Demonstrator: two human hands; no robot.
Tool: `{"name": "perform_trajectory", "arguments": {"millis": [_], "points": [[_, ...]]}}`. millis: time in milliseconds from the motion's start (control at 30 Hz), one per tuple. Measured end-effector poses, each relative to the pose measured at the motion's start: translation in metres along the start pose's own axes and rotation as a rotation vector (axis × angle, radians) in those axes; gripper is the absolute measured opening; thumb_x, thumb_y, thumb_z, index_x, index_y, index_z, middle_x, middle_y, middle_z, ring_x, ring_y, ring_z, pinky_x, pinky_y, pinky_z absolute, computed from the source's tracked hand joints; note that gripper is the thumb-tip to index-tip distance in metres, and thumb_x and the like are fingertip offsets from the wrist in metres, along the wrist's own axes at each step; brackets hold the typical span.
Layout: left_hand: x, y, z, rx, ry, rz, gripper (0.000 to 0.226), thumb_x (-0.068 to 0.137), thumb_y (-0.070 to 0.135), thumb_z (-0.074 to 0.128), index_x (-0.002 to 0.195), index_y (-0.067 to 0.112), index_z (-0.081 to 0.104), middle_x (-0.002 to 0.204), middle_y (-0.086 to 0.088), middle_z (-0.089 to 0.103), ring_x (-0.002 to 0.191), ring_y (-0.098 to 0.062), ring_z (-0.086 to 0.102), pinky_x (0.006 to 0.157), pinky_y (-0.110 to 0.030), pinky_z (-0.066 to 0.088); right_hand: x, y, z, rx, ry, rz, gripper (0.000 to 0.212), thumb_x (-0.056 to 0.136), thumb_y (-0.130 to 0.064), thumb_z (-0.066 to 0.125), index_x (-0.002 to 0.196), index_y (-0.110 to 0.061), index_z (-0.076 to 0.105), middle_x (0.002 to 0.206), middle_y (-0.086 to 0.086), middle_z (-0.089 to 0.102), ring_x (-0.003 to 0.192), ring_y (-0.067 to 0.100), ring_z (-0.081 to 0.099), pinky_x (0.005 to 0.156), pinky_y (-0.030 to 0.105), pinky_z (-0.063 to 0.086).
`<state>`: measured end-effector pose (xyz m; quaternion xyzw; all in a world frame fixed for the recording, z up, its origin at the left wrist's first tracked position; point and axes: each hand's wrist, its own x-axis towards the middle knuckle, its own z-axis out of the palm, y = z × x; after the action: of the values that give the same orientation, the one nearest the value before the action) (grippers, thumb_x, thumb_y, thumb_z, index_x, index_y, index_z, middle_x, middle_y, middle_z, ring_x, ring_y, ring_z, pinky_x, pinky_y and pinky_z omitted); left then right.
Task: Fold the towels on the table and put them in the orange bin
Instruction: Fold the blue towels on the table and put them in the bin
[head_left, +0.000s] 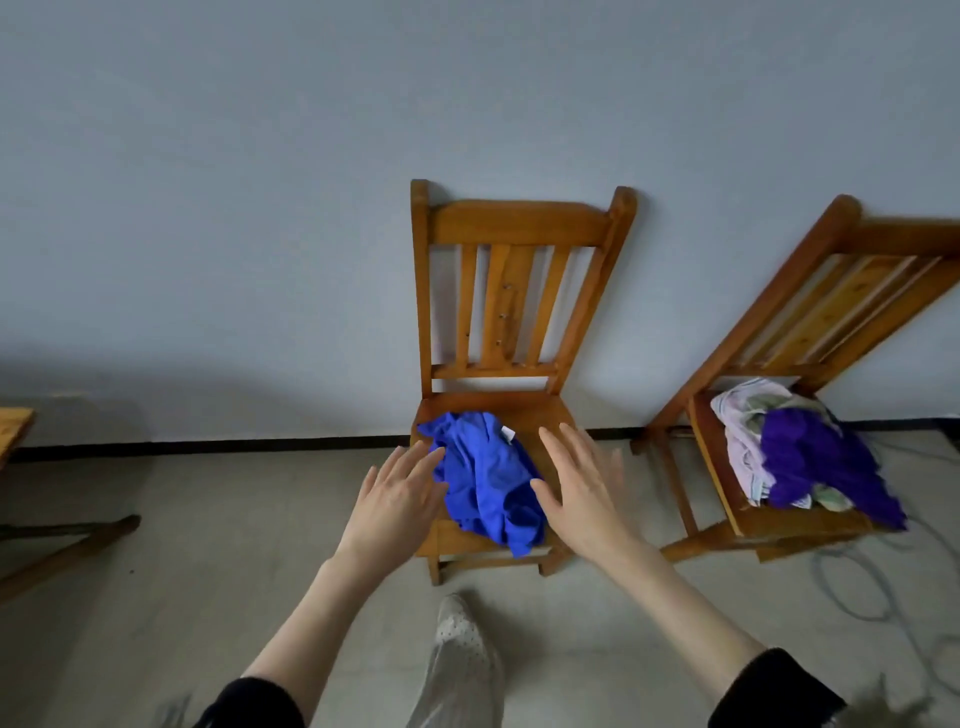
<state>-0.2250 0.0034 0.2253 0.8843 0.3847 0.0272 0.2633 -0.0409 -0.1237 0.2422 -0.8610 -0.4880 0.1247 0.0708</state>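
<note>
Centrally, wooden slat-backed chair (511, 291) against pale wall; taken as landmark. Crumpled bright blue towel (485, 480) lies on its seat, unfolded, one end drooping over the seat's front edge. Left hand (397, 501) at the chair's front-left corner, fingers straight and spread, tips at the blue cloth's edge; contact unclear. Right hand (582, 486) over the seat's right side, just beside the towel, fingers straight and spread, holding nothing. Right of the chair, second wooden chair (810, 312) carries a heap of purple cloth (821, 465) on pale patterned cloth (740, 436). Grey cable (852, 587) loops on floor beyond it.
</note>
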Motion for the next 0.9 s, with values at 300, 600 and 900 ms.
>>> {"name": "perform_trajectory", "arguments": {"millis": [300,600,900], "points": [[0.095,-0.037,0.113,-0.007,-0.289,-0.068,0.046,0.097,0.028,0.040,0.143,0.024,0.034,0.151,0.000,0.029,0.139,-0.014,0.026,0.110,-0.031,0.023,0.093,0.056,0.093,-0.006,-0.325,0.098,0.052,0.098,-0.034,0.037,0.146,-0.020,0.022,0.152,0.000,0.026,0.140,0.018,0.021,0.111,0.044,0.024],[0.130,-0.036,0.223,-0.097,-0.401,-0.175,0.049,0.094,0.024,0.045,0.142,0.021,0.034,0.151,-0.003,0.027,0.138,-0.019,0.028,0.108,-0.031,0.026,0.138,0.102,0.195,-0.012,-0.417,-0.002,0.049,0.093,-0.024,0.050,0.140,-0.018,0.038,0.143,0.006,0.039,0.135,0.022,0.031,0.106,0.042,0.029],[0.151,-0.027,0.258,-0.071,-0.195,-0.291,0.047,0.082,0.038,0.065,0.118,0.012,0.049,0.123,-0.009,0.042,0.109,-0.027,0.042,0.088,-0.036,0.042,0.177,0.114,0.236,0.083,-0.220,-0.156,0.015,0.077,-0.006,0.065,0.091,-0.009,0.071,0.111,0.012,0.063,0.102,0.034,0.058,0.084,0.045,0.041]]}}
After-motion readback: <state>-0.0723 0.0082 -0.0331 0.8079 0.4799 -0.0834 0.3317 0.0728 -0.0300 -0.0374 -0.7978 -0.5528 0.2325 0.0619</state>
